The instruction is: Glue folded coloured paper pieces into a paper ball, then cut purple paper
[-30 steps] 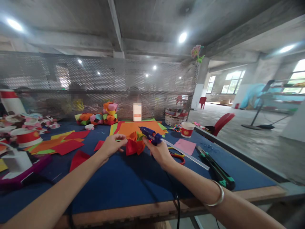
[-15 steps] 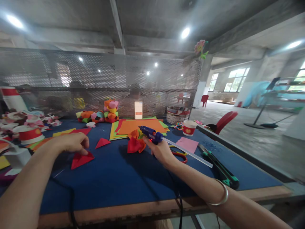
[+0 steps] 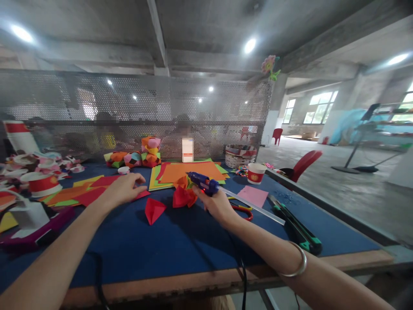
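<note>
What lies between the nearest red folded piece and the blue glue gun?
In the head view, a bunched red, orange and yellow-green piece lies between the red folded piece and the glue gun, which the right hand holds.

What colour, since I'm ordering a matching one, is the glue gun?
The glue gun is blue; see the head view.

Ceiling lamps and windows glare; outer edges look stretched, soft.

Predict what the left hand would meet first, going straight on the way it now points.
Probably the stack of coloured sheets, ahead of the left hand; the hand's height is unclear, so it might pass above.
</note>
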Motion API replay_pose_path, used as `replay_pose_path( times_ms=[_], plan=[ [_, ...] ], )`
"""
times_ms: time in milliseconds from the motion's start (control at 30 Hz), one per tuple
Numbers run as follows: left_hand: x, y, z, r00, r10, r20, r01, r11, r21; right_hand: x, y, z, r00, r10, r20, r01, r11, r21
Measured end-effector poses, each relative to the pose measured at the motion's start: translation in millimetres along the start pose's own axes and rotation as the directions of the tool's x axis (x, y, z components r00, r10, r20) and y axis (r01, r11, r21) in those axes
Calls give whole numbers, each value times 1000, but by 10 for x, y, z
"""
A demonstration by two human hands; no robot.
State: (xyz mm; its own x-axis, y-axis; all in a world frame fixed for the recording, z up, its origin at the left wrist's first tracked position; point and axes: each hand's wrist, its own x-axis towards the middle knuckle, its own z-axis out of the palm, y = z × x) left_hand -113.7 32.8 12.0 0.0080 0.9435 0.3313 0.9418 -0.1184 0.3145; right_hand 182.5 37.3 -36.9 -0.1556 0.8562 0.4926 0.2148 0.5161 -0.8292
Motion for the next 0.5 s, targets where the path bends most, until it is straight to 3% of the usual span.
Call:
replay_pose_path(
  times_ms=[67, 233, 500],
  plan=[
    [28, -122, 89, 999, 35, 9, -35, 996, 78, -2, -6, 2, 1000, -1, -1, 1, 1000, 1],
    [75, -238, 253, 985, 62, 160, -87, 985, 150, -9, -9, 4, 1000, -4, 0, 4, 1000, -1],
    [147, -259, 247, 996, -52, 68, 35, 973, 227, -2, -2, 1, 1000, 12, 8, -12, 1000, -7]
  ],
)
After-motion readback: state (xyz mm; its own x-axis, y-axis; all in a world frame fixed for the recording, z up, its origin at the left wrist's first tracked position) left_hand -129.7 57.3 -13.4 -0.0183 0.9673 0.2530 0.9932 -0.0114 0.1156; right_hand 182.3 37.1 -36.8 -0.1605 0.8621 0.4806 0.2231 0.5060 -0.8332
